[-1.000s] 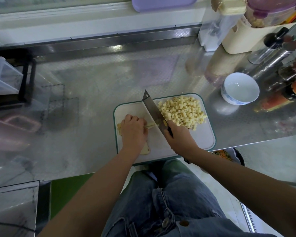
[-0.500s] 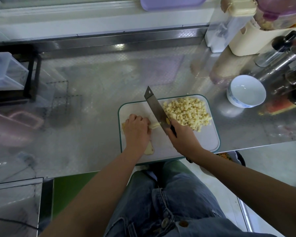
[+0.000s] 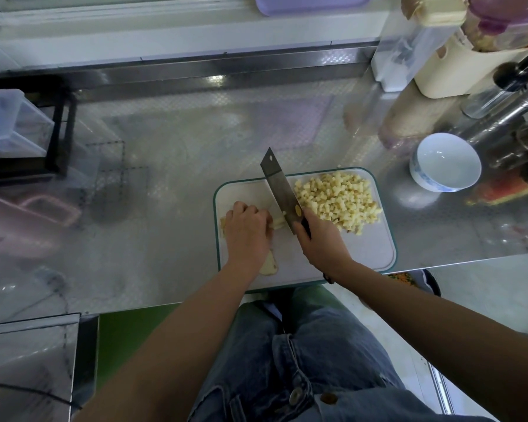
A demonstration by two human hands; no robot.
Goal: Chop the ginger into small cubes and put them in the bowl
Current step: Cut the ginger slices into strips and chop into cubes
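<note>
Knife (image 3: 282, 194) crept nearer left hand (image 3: 247, 229) pinning ginger (image 3: 269, 265) at board's (image 3: 363, 251) edge.

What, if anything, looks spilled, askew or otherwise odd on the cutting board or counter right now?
Nothing stands out. The ginger cubes sit heaped on the cutting board; the bowl stands upright and empty. The right hand holds the knife; the left hand steadies the ginger.

board (image 3: 369, 248): ginger (image 3: 278, 222) left of knife (image 3: 279, 190), cubes (image 3: 337, 202) right | bowl (image 3: 424, 181) right of board
</note>
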